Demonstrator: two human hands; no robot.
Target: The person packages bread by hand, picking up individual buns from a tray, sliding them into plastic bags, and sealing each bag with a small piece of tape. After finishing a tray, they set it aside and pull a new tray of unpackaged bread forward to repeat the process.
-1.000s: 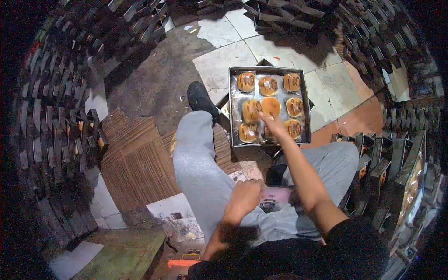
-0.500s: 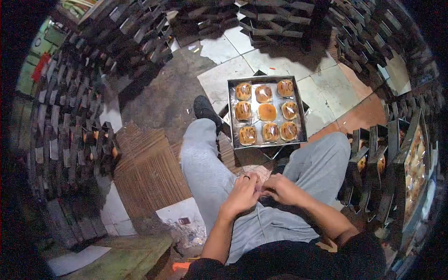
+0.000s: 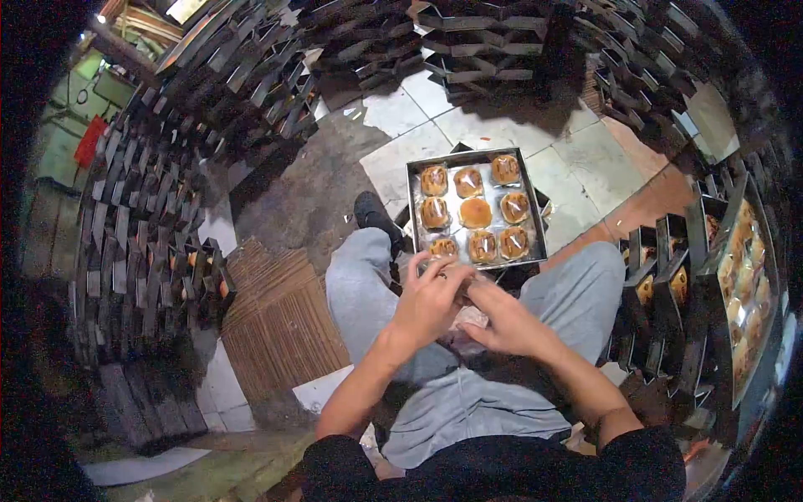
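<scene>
A dim floor of pale and reddish tiles (image 3: 585, 159), ringed on every side by tall stacks of dark metal trays (image 3: 142, 243). At far left the stacks rise like a wall; a ribbed woven mat (image 3: 276, 322) lies on the floor beside them. A person sits on the floor in grey trousers, one black shoe (image 3: 374, 215) pointing forward. Over the lap, the left hand (image 3: 431, 301) curls its fingers around a thin clear plastic wrapper (image 3: 470, 320), gripping its upper edge. Just to the right, the right hand (image 3: 506, 328) pinches the same wrapper, fingers closed on it, the two hands touching. Just beyond the hands, between the knees, a square metal tray (image 3: 413, 209) rests on the floor holding nine round golden buns (image 3: 475, 212) in three rows. At far right, more trays filled with buns (image 3: 744, 276) stand tilted on edge.
</scene>
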